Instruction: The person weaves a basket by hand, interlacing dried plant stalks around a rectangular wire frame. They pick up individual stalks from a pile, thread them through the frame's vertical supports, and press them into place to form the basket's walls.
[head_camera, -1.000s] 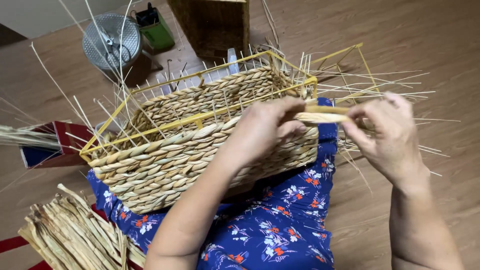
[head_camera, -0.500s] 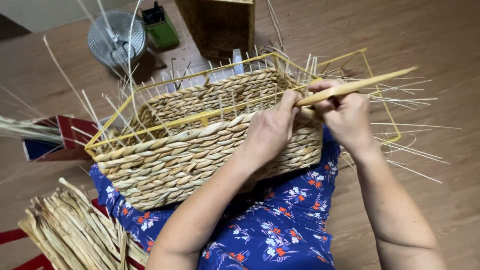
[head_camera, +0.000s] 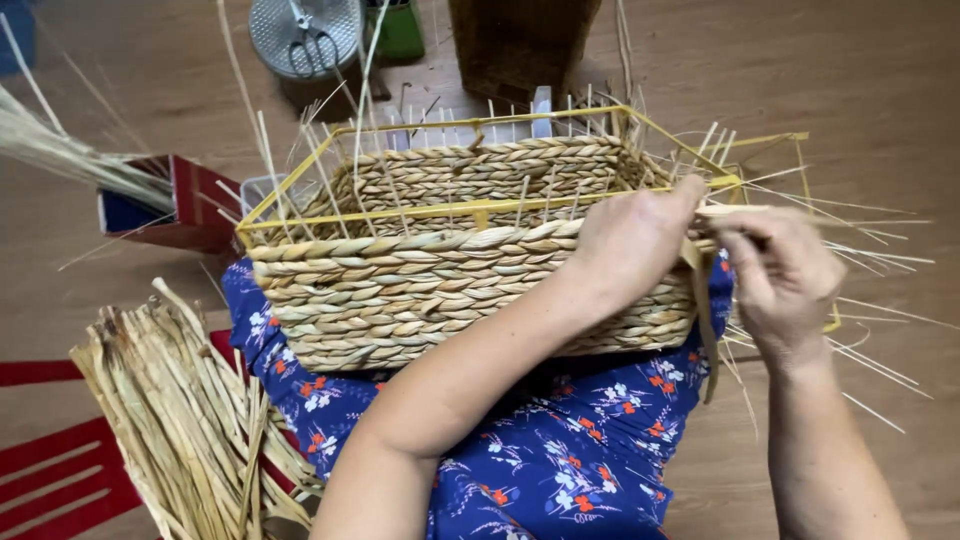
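Both hands are raised close together, left hand (head_camera: 630, 240) curled, right hand (head_camera: 785, 275) pinching.

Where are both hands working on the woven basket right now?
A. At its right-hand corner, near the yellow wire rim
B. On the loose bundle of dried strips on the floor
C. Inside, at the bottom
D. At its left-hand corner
A: the left hand and right hand meet at the right corner of the basket, by the yellow wire rim, pinching a flat strip.

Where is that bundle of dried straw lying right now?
The bundle of dried straw lies at the lower left of the head view, on the floor beside the person's lap, just below and left of the woven basket.
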